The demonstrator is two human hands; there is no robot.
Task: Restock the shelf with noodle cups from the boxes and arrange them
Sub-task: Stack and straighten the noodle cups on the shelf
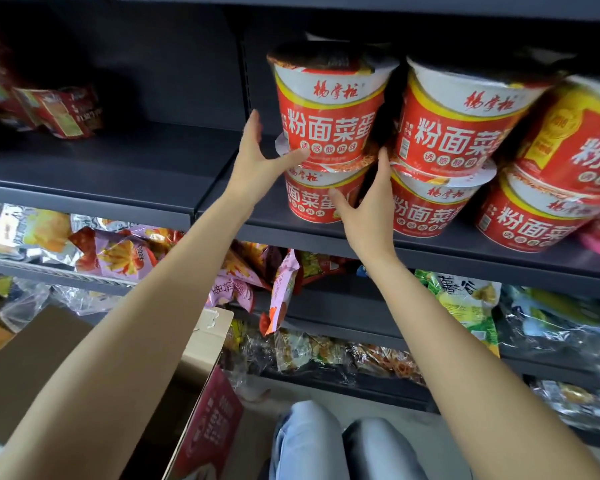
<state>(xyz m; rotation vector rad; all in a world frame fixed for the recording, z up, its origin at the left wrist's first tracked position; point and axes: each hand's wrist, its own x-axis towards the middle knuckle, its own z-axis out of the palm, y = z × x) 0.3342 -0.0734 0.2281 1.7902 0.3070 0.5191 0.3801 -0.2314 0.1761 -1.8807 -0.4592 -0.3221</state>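
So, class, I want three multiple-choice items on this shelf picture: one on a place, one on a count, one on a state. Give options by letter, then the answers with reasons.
1. Where is the cardboard box?
A. On the top shelf
B. On the floor at lower left, below the shelves
C. On the noodle cups

2. How many stacks of red noodle cups stand on the shelf?
A. Three
B. One
C. Five

3. How is the left stack's upper cup?
A. Lying on its side
B. Opened, lid off
C. Sitting sealed on the lower cup

Answers:
1 B: the box sits low beside the person's knees.
2 A: three two-high stacks show, the right one partly cut off by the picture edge.
3 C: it sits on the lower cup, with the left hand and right hand either side of the stack.
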